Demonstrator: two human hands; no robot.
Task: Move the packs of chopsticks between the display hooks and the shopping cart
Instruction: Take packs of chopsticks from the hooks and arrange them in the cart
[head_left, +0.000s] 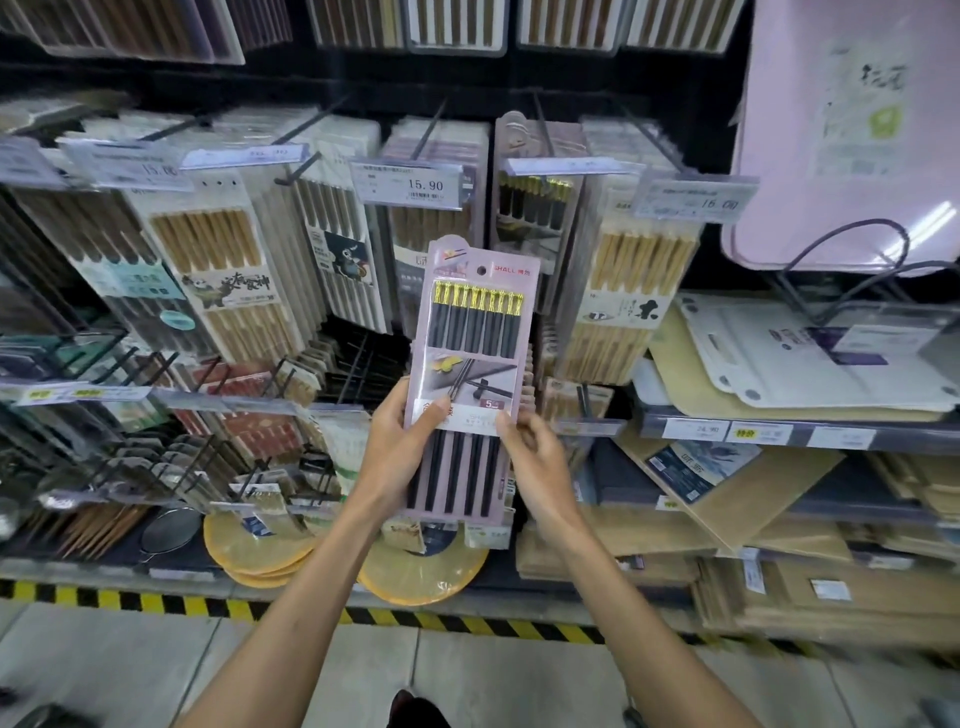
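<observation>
I hold a pink pack of black chopsticks with gold tips (475, 332) upright in front of the display. My left hand (402, 447) grips its lower left edge, thumb across the front. My right hand (535, 457) pinches its lower right edge. The hang hole at the pack's top sits below a hook (543, 130) that carries matching gold-tipped packs (535, 208). More chopstick packs hang on neighbouring hooks to the left (218, 260) and right (639, 291). No shopping cart is in view.
Price tags (410, 184) stick out at the hook ends. Cutting boards (779, 364) lie on shelves at the right, and a pink board (852, 130) stands above them. Round yellow mats (260, 545) lie low on the display. A yellow-black striped edge (156, 603) borders the floor.
</observation>
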